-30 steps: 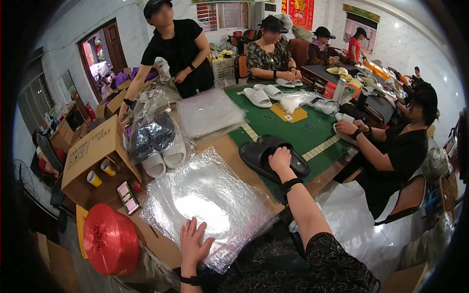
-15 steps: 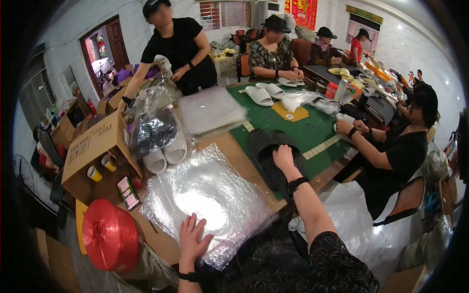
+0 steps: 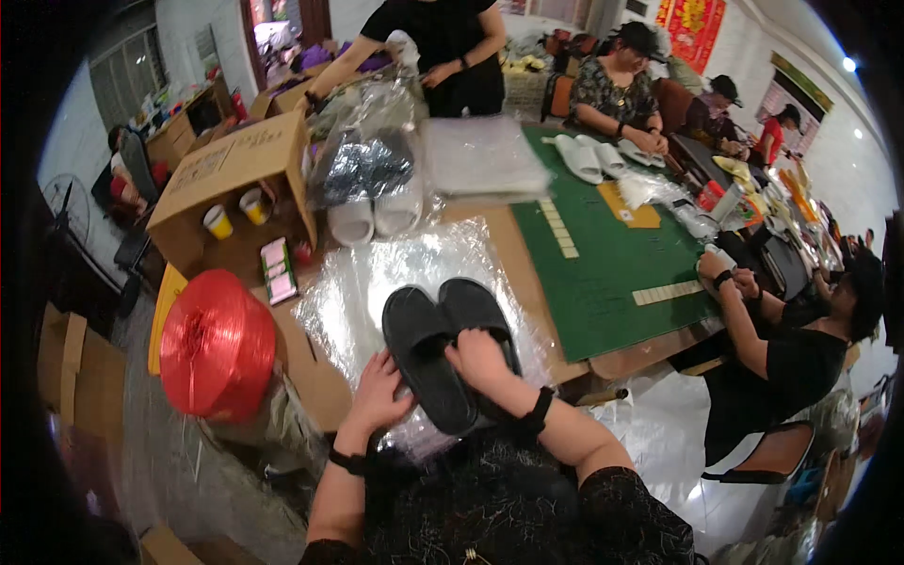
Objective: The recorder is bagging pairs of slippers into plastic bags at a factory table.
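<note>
A pair of black slide slippers [image 3: 411, 314] rests on or just above a stack of clear plastic bags [image 3: 353, 282] in front of me. My right hand [image 3: 481, 361] grips the slippers where their inner edges meet, its fingers at the straps' openings. At the left slipper's outer edge lies my left hand [image 3: 379, 394], fingers stretched out over the plastic; whether it touches the sole I cannot tell. A black band circles each of my wrists.
To the left stand a red twine roll [image 3: 217, 344], a phone [image 3: 278, 271] and a cardboard box [image 3: 231, 179] with cups inside. Bagged slippers [image 3: 372, 188] and stacked bags [image 3: 485, 155] lie beyond. Co-workers surround the green mat [image 3: 603, 273], which holds white slippers [image 3: 577, 157].
My right hand has brought the black slippers leftward from the green mat to the clear bags. My left hand now lies beside them. The view has shifted toward the right.
</note>
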Tool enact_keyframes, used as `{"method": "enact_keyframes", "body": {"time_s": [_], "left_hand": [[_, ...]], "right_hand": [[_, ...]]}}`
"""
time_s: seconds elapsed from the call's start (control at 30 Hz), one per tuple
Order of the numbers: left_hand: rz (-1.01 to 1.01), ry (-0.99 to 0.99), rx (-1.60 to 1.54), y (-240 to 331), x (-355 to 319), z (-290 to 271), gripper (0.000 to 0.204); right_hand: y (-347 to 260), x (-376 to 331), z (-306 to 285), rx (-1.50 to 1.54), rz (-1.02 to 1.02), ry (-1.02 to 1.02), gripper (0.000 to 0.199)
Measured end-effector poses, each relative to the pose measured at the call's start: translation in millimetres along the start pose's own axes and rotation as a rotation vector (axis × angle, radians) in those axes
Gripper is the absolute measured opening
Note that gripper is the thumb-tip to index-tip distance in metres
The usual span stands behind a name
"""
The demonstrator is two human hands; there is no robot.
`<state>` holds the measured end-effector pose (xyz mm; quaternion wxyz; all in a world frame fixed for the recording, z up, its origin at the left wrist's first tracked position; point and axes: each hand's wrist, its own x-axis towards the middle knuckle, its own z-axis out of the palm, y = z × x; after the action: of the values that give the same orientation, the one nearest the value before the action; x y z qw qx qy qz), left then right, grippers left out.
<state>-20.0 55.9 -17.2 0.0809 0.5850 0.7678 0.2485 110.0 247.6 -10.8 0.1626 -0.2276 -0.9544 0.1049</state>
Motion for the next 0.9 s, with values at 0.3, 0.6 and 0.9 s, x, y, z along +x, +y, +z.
{"method": "enact_keyframes", "body": {"time_s": [0.3, 0.6, 0.9], "left_hand": [[0.014, -0.048, 0.006, -3, -4, -2, 0.062], [0.131, 0.130, 0.068, 43, -8, -28, 0.051], [-0.008, -0.003, 0.079, 56, 3, -2, 0.060]], "right_hand": [[103, 2, -34, 0.044, 0.322, 0.167, 0.045], [125, -116, -85, 0.901, 0.560, 0.425, 0.027], [121, -147, -107, 0.974, 0.571, 0.489, 0.028]]}}
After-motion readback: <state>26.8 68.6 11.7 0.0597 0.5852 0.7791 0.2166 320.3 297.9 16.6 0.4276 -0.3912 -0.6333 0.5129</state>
